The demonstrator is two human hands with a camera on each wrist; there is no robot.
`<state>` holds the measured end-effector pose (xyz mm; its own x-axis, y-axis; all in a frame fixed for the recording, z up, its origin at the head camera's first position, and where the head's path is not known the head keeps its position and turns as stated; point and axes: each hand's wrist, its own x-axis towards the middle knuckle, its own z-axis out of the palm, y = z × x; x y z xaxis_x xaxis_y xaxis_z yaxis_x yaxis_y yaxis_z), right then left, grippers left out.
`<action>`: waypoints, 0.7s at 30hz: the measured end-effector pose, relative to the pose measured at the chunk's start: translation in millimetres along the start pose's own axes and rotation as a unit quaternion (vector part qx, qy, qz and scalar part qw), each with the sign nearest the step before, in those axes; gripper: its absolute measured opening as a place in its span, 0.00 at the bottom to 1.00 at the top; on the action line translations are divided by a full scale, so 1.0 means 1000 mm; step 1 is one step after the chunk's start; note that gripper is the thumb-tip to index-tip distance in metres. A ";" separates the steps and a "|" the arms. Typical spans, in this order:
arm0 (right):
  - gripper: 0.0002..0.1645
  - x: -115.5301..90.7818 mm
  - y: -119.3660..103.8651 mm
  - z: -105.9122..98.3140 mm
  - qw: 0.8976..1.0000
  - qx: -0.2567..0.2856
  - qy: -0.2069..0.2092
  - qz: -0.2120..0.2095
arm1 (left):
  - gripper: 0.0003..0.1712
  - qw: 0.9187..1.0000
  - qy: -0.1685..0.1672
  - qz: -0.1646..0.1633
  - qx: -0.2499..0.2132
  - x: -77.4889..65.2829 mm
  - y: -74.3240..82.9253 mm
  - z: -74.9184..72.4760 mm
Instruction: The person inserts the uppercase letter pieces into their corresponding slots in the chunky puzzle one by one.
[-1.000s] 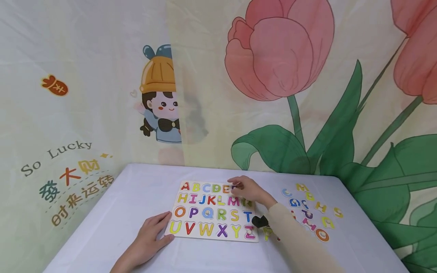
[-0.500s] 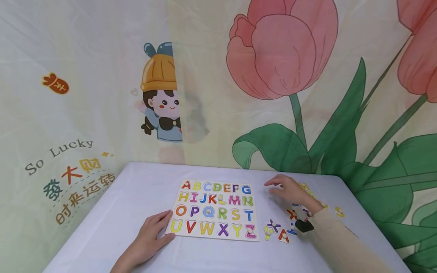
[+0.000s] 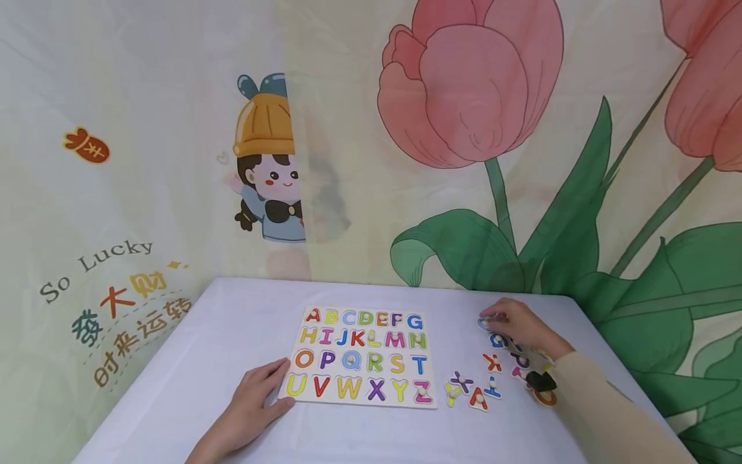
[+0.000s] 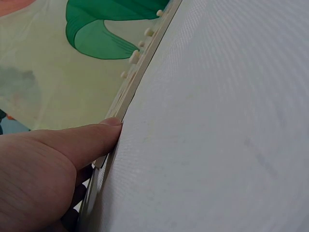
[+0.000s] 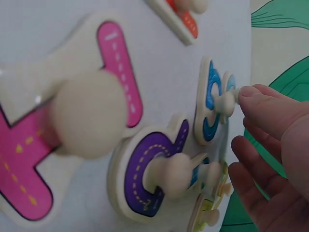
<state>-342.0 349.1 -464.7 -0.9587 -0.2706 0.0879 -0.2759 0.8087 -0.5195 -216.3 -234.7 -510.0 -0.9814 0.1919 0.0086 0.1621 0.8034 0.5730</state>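
Observation:
A wooden alphabet board (image 3: pixel 394 404), filled with coloured letters from A to Z, lies on the white table. My left hand (image 3: pixel 255 399) rests at its near left corner, fingers along the side; in the left wrist view the thumb (image 4: pixel 91 137) presses against the board's edge. My right hand (image 3: pixel 518 325) is right of the board, thumb and forefinger pinching the knob of a light blue letter C piece (image 3: pixel 483 324). In the right wrist view that light blue piece (image 5: pixel 231 81) shows partly behind a blue letter G (image 5: pixel 210 101), the other fingers loosely bent.
Loose knobbed letters lie right of the board: a red A (image 3: pixel 478 399), a yellow Y (image 3: pixel 452 394), a purple X (image 3: pixel 462 382), a red K (image 3: pixel 492 363) and several others partly under my right forearm. A curtain with a printed tulip (image 3: pixel 475 96) hangs behind the table.
My right hand has moved from the F at the board's top right, over to the loose letters, and now pinches the light blue C. The left hand has stayed at the board's corner.

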 end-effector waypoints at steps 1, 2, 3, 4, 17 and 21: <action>0.15 0.001 0.002 0.002 1.000 -0.002 -0.002 0.004 | 0.47 1.000 0.000 -0.002 -0.002 0.000 0.000 0.000; 0.15 0.002 0.004 0.003 1.000 -0.004 -0.002 0.010 | 0.47 1.000 0.000 -0.002 -0.002 0.000 -0.001 0.001; 0.14 0.003 0.006 0.005 1.000 -0.005 -0.002 0.014 | 0.47 1.000 0.000 -0.002 -0.004 0.000 -0.001 0.001; 0.14 0.004 0.007 0.006 1.000 -0.005 -0.001 0.018 | 0.48 1.000 0.000 -0.001 -0.003 0.000 -0.001 0.001; 0.11 0.007 0.012 0.011 0.999 0.010 0.011 0.038 | 0.47 1.000 -0.001 0.007 -0.001 -0.003 0.000 -0.004; 0.10 0.009 0.008 0.013 0.999 0.004 0.017 0.034 | 0.47 1.000 -0.003 0.006 -0.003 -0.003 0.000 -0.003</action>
<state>-351.7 345.8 -479.3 -0.9770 -0.1974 0.0802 -0.2094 0.8200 -0.5326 -213.7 -237.2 -507.9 -0.9788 0.2048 0.0094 0.1724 0.7972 0.5786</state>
